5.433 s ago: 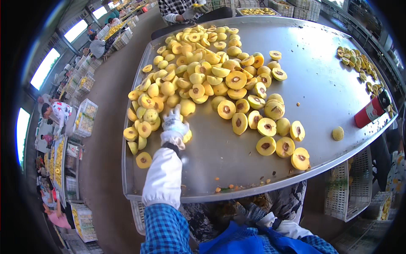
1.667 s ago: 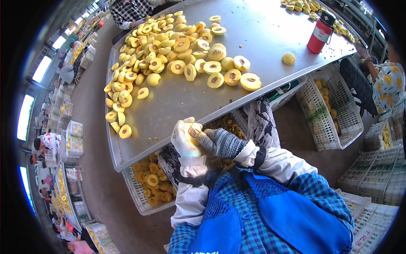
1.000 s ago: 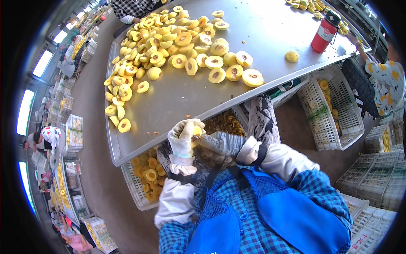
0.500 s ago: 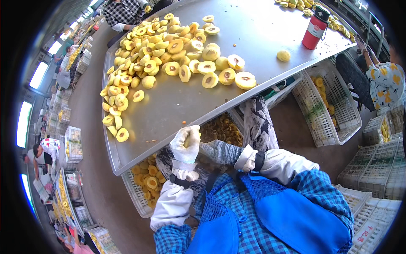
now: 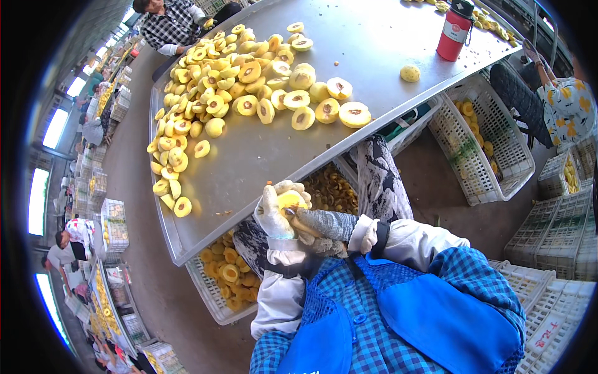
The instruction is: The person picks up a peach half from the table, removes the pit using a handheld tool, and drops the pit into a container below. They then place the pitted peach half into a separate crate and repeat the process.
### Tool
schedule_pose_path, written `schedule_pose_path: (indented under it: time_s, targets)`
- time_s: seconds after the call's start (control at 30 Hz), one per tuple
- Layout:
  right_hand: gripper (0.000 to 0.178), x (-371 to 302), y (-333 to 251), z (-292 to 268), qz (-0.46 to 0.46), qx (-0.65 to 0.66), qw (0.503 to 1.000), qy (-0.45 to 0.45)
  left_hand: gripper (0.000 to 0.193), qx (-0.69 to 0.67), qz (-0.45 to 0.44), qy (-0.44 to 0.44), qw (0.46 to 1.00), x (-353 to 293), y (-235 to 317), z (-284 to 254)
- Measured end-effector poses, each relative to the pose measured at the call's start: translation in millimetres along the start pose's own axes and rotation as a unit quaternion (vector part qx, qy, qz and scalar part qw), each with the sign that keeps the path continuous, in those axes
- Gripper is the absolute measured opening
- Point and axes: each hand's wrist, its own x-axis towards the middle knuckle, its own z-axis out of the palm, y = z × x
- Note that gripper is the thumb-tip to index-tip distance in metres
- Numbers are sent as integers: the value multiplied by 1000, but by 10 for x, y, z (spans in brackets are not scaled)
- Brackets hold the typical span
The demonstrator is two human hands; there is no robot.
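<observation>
Left hand (image 5: 274,218): cupping my fruit half (image 5: 289,200)
Cut side: seemingly up, long axis unclear
Right hand (image 5: 325,225): I can't tell its grip

Metal, Cloth, Plastic, Fruit Skin

Left hand (image 5: 275,218): is wearing matt, off-white cloth. Right hand (image 5: 329,225): is wearing rough-looking grey knit. Fruit half (image 5: 290,199), between the hands: is showing smooth yellow flesh. Sleeve (image 5: 423,238), behind the right hand: is creasing as smooth white fabric. Vest (image 5: 436,305), behind both hands: is pairing smooth blue cloth with open mesh. Table (image 5: 249,161), beyond the hands: is gleaming as smooth grey metal. Bottle (image 5: 452,41), far beyond the right hand: is presenting a smooth red finish. Crate (image 5: 450,156), right of the hands: is showing perforated whitish plastic.
</observation>
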Motion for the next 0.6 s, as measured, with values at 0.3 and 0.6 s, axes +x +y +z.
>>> schedule_pose_path:
  time_s: [0.3,0.6]
  targets:
    - [34,37,33,-350,-196,-681,705,16,38,-122,-65,176,975,-59,54,-395]
    - [36,487,-47,215,-285,-742,573,201,38,-69,-8,190,979,-145,-59,-336]
